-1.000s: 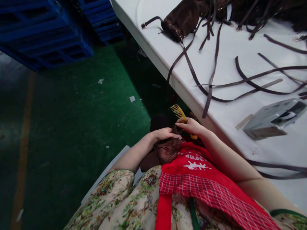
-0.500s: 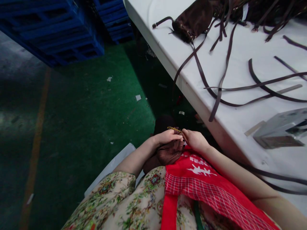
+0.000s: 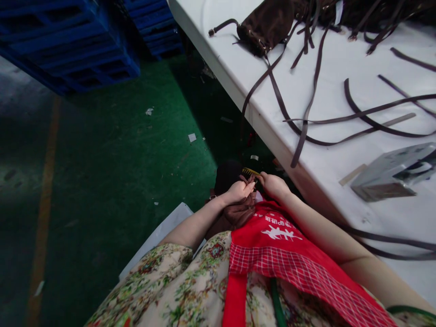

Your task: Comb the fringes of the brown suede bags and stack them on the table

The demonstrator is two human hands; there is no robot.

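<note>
A soft brown bag (image 3: pixel 240 213) lies gathered in my lap, with a small metal fitting at its left side. My left hand (image 3: pixel 239 192) is closed on a fold of its material. Close beside it, my right hand (image 3: pixel 273 186) grips one end of a thin yellow tool (image 3: pixel 251 171). A row of dark teeth or bristles runs along the tool, which is just above the bunched material. Fingers hide part of both the tool and the bag.
A white table (image 3: pixel 327 181) on the right bears a dark brown bag (image 3: pixel 267 27), several loose straps (image 3: pixel 315 86) and a grey box-like holder (image 3: pixel 384 179). Blue pallets (image 3: pixel 85 41) are stacked at the upper left. Paper scraps (image 3: pixel 192 137) litter the green floor.
My right hand has shifted slightly up and away from my left, and the yellow tool now shows its toothed edge. My left hand still holds the brown material. The view has shifted a little.
</note>
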